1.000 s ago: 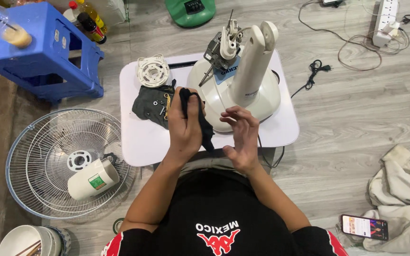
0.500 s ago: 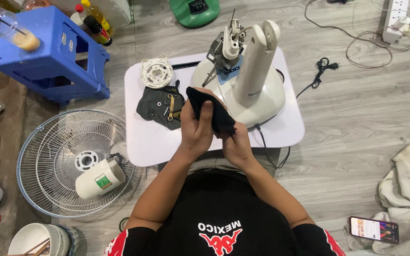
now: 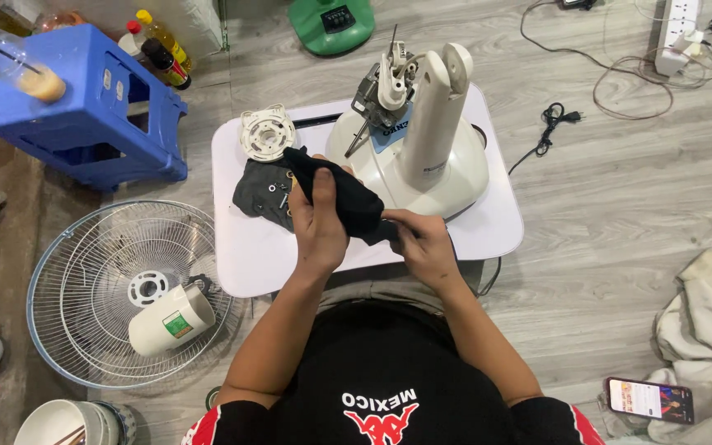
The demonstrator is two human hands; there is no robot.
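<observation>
While both hands grip the black cloth (image 3: 346, 200) over the near edge of the white table (image 3: 249, 255), left hand (image 3: 319, 227) closed on its bulk, right hand (image 3: 422, 241) pinching the end, a tug could scatter the small screws (image 3: 278, 191) just left

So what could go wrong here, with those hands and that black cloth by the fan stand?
1. Small screws lie loose on the dark cover beside the left hand; a sweep of the black cloth might scatter them.
2. The fan stand sits on a small white table; a push could tip it.
3. The right hand is near the bare motor shaft, which might poke it.
</observation>
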